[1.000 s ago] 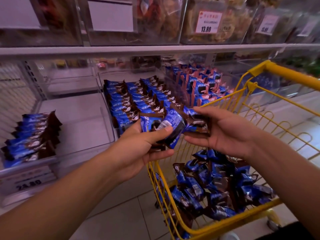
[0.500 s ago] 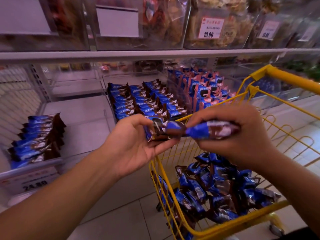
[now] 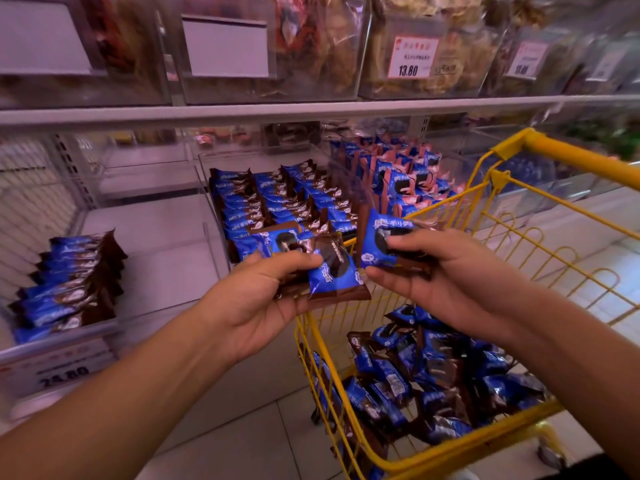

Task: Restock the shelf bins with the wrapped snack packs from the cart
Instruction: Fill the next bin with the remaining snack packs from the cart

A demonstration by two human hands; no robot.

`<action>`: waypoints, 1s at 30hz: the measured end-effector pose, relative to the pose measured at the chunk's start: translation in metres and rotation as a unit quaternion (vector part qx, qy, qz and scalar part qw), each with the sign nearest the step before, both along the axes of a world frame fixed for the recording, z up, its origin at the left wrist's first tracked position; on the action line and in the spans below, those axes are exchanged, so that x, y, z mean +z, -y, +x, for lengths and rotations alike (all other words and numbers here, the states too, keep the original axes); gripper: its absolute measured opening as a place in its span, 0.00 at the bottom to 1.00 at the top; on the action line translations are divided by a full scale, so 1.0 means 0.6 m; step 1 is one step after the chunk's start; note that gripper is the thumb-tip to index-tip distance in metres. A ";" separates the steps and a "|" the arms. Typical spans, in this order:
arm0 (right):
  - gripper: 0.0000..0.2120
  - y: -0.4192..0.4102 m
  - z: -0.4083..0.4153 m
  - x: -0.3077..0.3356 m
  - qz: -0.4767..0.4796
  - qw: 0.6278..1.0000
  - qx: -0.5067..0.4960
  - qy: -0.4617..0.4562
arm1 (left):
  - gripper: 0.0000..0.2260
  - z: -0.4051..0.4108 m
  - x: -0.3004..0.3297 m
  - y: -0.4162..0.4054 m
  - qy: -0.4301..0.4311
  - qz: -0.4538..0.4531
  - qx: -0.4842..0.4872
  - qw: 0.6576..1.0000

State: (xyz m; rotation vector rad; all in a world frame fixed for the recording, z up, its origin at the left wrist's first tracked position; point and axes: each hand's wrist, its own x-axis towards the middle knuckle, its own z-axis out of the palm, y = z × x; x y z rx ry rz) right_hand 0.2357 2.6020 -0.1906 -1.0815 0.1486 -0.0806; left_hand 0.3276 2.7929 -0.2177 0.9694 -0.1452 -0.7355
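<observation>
Left hand (image 3: 256,299): grip clamped on a snack pack (image 3: 334,275). Right hand (image 3: 440,282): grip clamped on a second pack (image 3: 384,240). Both above the cart (image 3: 568,157).

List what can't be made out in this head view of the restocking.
- How many packs the left hand holds: its fingers cover the stack under the top pack.
- The price tag at upper right: too blurred to read.
- Depth of the pile in the yellow cart: lower packs are buried, and the bottom edge cuts the cart off.
</observation>
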 end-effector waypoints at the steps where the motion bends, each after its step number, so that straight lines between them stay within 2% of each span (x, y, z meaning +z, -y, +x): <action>1: 0.19 0.002 0.001 0.000 0.000 1.000 0.006 -0.011 | 0.28 0.000 0.000 0.001 0.005 0.004 0.003 1.000; 6: 0.16 0.012 -0.003 -0.001 -0.222 0.972 0.073 0.024 | 0.25 -0.003 -0.005 0.003 0.068 0.059 -0.006 0.996; 9: 0.21 0.013 -0.001 -0.005 -0.340 0.936 0.073 0.049 | 0.19 -0.008 -0.007 0.004 0.122 0.075 -0.032 0.989; 11: 0.25 0.008 -0.001 -0.007 -0.367 0.924 0.095 0.050 | 0.17 -0.008 -0.009 0.007 0.121 0.067 -0.036 0.990; 13: 0.27 0.006 -0.002 -0.007 -0.360 0.926 0.107 0.040 | 0.15 -0.006 -0.010 0.007 0.080 0.046 -0.038 0.995; 15: 0.28 0.007 -0.003 -0.006 -0.338 0.935 0.108 0.020 | 0.17 -0.005 -0.009 0.005 0.046 0.036 -0.055 0.997; 19: 0.23 0.003 -0.008 -0.003 -0.218 0.967 0.131 -0.015 | 0.16 0.001 -0.011 0.004 0.027 0.017 -0.008 0.999; 21: 0.16 0.003 -0.007 -0.001 -0.142 0.984 0.103 -0.021 | 0.11 0.005 -0.010 0.002 0.062 0.017 0.023 0.998; 23: 0.09 0.006 -0.004 0.003 -0.045 0.997 0.068 -0.015 | 0.10 0.006 -0.004 -0.001 0.139 0.029 0.022 0.990; 24: 0.09 0.006 -0.002 0.006 0.003 0.998 0.060 -0.007 | 0.13 0.004 0.000 -0.004 0.177 0.032 0.021 0.983; 25: 0.13 0.007 -0.001 0.006 0.036 0.998 0.057 0.003 | 0.16 0.003 0.003 -0.006 0.210 0.037 0.030 0.977; 27: 0.23 0.002 0.001 0.003 0.039 0.998 0.054 0.009 | 0.15 0.003 0.005 -0.008 0.258 0.050 0.063 0.963; 30: 0.22 -0.009 0.008 -0.009 -0.024 0.999 0.039 0.010 | 0.12 -0.002 0.007 -0.006 0.251 0.046 0.075 0.964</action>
